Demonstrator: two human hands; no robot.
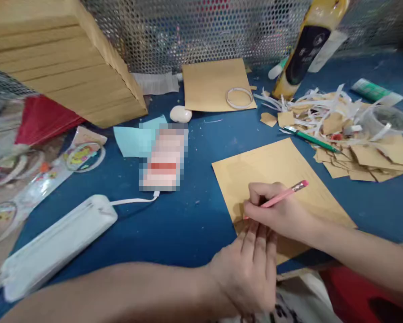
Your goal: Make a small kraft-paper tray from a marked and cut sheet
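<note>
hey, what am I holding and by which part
Your right hand holds the pencil near its writing tip. Your left hand lies on the paper, with no visible grip.

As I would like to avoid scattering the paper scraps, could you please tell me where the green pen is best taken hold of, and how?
Probably mid-barrel on the green pen, coming from above on the near side and pinching across its length. It is slim, lies slantwise along the near edge of the paper scraps, and blue table shows beside its middle.
</note>
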